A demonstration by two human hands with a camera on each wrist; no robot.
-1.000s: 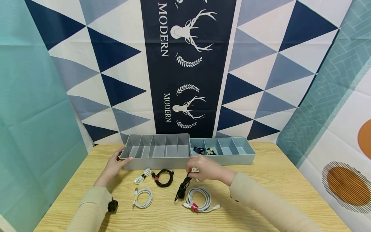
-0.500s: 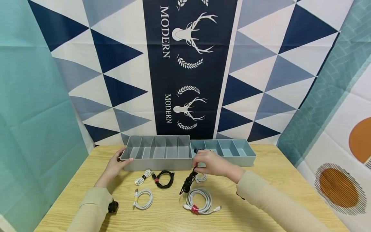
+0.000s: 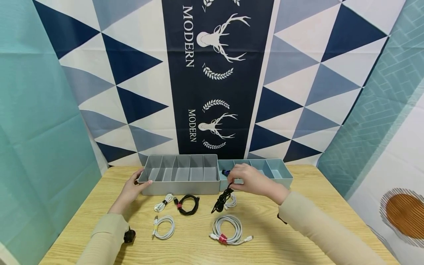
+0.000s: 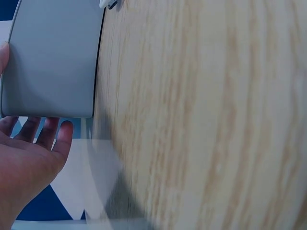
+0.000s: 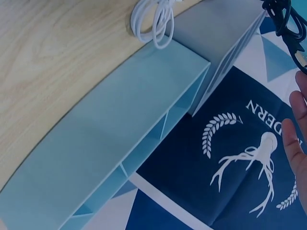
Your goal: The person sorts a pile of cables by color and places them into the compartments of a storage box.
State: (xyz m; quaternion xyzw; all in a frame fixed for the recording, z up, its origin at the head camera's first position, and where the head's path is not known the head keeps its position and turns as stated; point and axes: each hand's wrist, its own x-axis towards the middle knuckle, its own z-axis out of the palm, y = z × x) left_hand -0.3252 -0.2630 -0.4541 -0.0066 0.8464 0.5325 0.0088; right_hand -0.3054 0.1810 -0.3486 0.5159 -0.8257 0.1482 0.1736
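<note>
My right hand (image 3: 254,181) pinches a bundled black cable (image 3: 222,200), which dangles in front of the blue divided box (image 3: 282,183). In the right wrist view the black cable (image 5: 284,21) hangs at the top right, by the fingertips. At the left end of the grey divided box (image 3: 182,188), my left hand (image 3: 130,190) grips its corner, thumb on the front wall and fingers round the side. A dark cable (image 3: 226,172) lies in the blue box's left compartment; the neighbouring compartment is hidden behind my right hand.
Coiled cables lie on the wooden table: a small white one (image 3: 163,202), a black one (image 3: 187,205), a white one with yellow tie (image 3: 164,227), a large white one with red tie (image 3: 228,230), and another white one (image 3: 231,201) below my right hand. Patterned cloth (image 3: 215,84) hangs behind.
My right hand has moved right and slightly up with the black cable, now in front of the blue box's second compartment. My left hand has stayed on the grey box.
</note>
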